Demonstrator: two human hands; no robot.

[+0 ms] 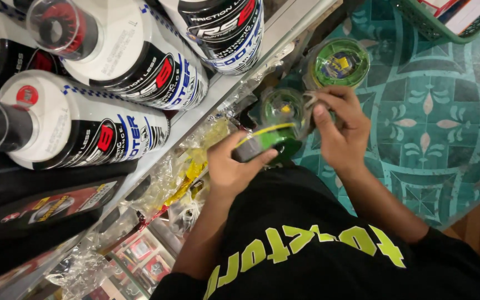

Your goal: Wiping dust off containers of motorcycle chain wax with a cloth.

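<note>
My left hand (230, 166) is closed around a small round green tub (270, 143) with a yellow-green band, held in front of my chest. My right hand (337, 128) pinches a bit of clear plastic wrap (308, 101) at the tub's top edge, thumb and fingers together. A clear round lid or a second tub (280, 104) sits just above the held one, partly hidden by my fingers. Farther off stands another green tub (340, 62) with a clear lid and a yellow and blue label.
Several white and black bottles (112, 61) with black caps lie on a metal shelf (234, 83) at left. Crumpled clear bags and small packets (179, 178) fill the shelf below. The floor has teal patterned tiles (434, 111). A green basket (445, 30) sits top right.
</note>
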